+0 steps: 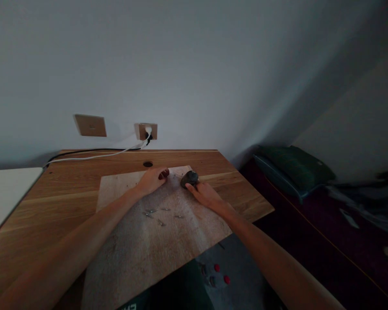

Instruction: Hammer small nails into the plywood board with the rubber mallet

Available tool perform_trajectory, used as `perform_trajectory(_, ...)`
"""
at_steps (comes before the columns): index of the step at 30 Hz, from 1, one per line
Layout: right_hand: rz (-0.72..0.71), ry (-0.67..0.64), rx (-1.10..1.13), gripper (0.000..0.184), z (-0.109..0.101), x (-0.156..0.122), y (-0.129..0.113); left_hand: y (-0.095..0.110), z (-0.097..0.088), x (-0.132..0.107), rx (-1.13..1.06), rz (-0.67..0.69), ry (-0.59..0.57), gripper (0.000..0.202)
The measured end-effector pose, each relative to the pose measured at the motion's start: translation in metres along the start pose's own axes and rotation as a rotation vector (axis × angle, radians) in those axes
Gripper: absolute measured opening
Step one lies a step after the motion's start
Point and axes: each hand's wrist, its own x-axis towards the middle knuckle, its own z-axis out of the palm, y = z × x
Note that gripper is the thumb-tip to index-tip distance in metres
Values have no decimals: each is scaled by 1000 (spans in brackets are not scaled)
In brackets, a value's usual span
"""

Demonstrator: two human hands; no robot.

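My left hand [152, 179] rests at the far end of a pale plywood board [148, 241], its fingers curled round a small dark reddish thing I cannot make out. My right hand [204, 193] lies just to its right, fingertips on a dark rounded object [189, 178] that sits on the board. Several small metal screws or nails [158, 214] lie scattered on the board, between my forearms and nearer to me than the hands.
The board lies on a wooden desk [61, 193] against a white wall. Two wall plates [90, 125] hang above, one socket [145, 131] with white and black cables. A dark green bag [291, 170] lies to the right. A dark object with red buttons [218, 275] sits below the desk edge.
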Motion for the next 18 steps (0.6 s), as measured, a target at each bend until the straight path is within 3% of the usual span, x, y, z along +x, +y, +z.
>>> perform_trajectory(18, -6, 7, 1, 33, -3, -2, -2, 2, 0, -2, 86, -15, -5, 26)
